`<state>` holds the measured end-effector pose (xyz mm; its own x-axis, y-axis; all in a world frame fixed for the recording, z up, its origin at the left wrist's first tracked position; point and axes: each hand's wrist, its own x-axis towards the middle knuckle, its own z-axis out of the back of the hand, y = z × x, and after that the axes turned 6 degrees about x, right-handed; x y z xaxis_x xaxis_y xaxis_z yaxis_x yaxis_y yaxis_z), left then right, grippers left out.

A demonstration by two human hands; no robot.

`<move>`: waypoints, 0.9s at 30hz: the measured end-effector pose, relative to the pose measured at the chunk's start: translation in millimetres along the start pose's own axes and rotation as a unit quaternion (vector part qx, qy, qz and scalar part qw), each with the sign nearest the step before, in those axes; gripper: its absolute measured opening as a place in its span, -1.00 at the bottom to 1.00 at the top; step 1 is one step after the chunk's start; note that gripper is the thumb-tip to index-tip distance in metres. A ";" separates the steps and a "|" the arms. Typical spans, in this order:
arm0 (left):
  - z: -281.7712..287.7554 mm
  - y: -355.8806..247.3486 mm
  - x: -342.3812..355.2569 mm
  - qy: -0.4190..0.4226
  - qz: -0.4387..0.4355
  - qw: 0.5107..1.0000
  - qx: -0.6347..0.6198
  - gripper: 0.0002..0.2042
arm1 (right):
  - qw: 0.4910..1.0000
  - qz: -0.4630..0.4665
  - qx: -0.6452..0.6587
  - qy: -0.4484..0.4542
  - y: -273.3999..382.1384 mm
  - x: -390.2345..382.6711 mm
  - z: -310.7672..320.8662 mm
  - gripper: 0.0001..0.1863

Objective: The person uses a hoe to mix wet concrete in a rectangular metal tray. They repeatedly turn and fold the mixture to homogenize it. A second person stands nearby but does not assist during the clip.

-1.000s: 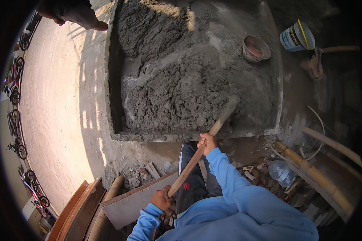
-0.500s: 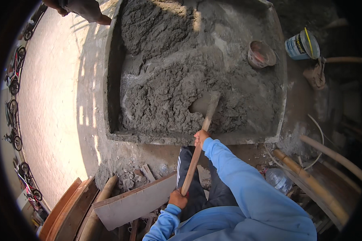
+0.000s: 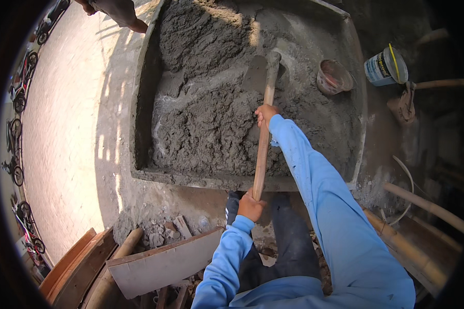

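Note:
Both of my hands grip the long wooden handle (image 3: 263, 154) of a hoe. My right hand (image 3: 265, 114) is closed round it higher up, over the mixing trough. My left hand (image 3: 250, 205) holds it lower, in front of my legs at the trough's near edge. The hoe's mortar-coated blade (image 3: 255, 72) rests in or just over the wet grey mortar (image 3: 201, 134) toward the back middle of the trough (image 3: 136, 129). A small stained bucket (image 3: 334, 77) sits in the mortar right of the blade.
Another person's hand (image 3: 138, 26) is at top left beside a sunlit paved strip (image 3: 62, 154), with parked two-wheelers (image 3: 20, 92) beyond. A labelled bucket (image 3: 384, 67) and second tool (image 3: 404, 105) are at right. Boards (image 3: 160, 262), bamboo poles (image 3: 423, 203) and rubble (image 3: 157, 239) surround my feet.
The hoe blade has moved forward, away from me, from the near mortar toward the back middle. Both hands have moved forward with it, and the handle stands more upright in the picture.

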<state>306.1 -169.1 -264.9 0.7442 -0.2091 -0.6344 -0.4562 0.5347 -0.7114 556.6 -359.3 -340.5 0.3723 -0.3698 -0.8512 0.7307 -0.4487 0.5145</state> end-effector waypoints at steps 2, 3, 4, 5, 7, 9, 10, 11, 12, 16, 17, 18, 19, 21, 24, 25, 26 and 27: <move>-6.3 18.5 -48.6 0.040 0.164 0.985 -0.027 -0.78 | 0.988 -0.133 -0.080 0.006 -92.6 1.1 2.2 -0.86; -9.0 26.7 -80.9 0.064 0.187 0.980 -0.005 -0.69 | 0.969 -0.241 -0.051 -0.021 -134.3 -0.4 5.3 -0.86; -16.9 30.7 -109.5 0.026 0.152 0.988 0.005 -0.69 | 0.971 -0.238 -0.026 0.014 -174.3 -7.8 22.0 -0.87; -22.4 32.3 -140.1 -0.004 0.158 0.987 0.037 -0.69 | 0.971 -0.231 0.043 0.046 -204.9 -16.9 38.8 -0.88; -42.4 25.8 -188.8 0.003 0.156 0.984 0.088 -0.69 | 0.956 -0.239 0.139 0.099 -236.3 -41.6 81.7 -0.90; -60.6 13.1 -224.7 0.010 0.149 0.979 0.137 -0.63 | 0.952 -0.236 0.149 0.127 -233.7 -74.9 123.7 -0.89; -67.7 7.1 -237.5 0.016 0.150 0.982 0.114 -0.62 | 0.950 -0.234 0.153 0.137 -222.9 -93.9 142.5 -0.89; -75.2 1.9 -254.4 0.033 0.155 0.982 0.098 -0.61 | 0.965 -0.194 0.144 0.103 -206.9 -111.5 158.6 -0.88; -82.7 -4.5 -259.4 0.050 0.173 0.979 0.096 -0.60 | 0.964 -0.197 0.129 0.126 -186.9 -129.0 172.6 -0.87; -123.4 -47.1 -189.8 0.048 0.086 0.995 -0.027 -0.60 | 0.992 -0.024 0.071 0.099 -43.6 -135.8 196.9 -0.83; -138.5 -62.5 -146.4 0.044 0.042 0.998 -0.017 -0.61 | 0.993 0.000 0.064 0.097 1.3 -117.2 195.3 -0.83; -155.3 -79.6 -99.9 0.054 0.064 0.996 -0.018 -0.60 | 0.996 0.036 0.028 0.074 44.2 -91.0 190.5 -0.84; -174.1 -95.9 -50.5 0.035 0.045 0.998 -0.017 -0.60 | 0.995 0.052 0.012 0.082 80.6 -60.1 185.9 -0.86; -209.0 -120.2 34.5 0.010 -0.010 0.998 -0.058 -0.59 | 0.989 0.130 -0.034 0.065 119.8 5.9 177.4 -0.90; -241.8 -120.3 49.0 0.092 0.050 0.963 -0.249 -0.77 | 0.983 0.052 -0.173 -0.037 71.1 73.4 195.2 -0.90; -244.7 -111.9 30.8 0.079 0.086 0.953 -0.279 -0.83 | 0.966 -0.024 -0.245 -0.081 34.7 82.2 208.4 -0.90; -243.7 -99.7 2.5 0.102 0.137 0.947 -0.271 -0.84 | 0.960 -0.108 -0.217 -0.140 -4.0 85.4 219.9 -0.90; -238.0 -87.5 -29.3 0.085 0.118 0.944 -0.297 -0.83 | 0.963 -0.163 -0.180 -0.120 -30.8 84.7 230.9 -0.90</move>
<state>208.0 -404.6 -256.1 0.5224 -0.2964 -0.7996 -0.8296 0.0405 -0.5570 433.5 -564.6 -404.6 -0.0221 -0.4534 -0.8910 0.9532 -0.2785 0.1181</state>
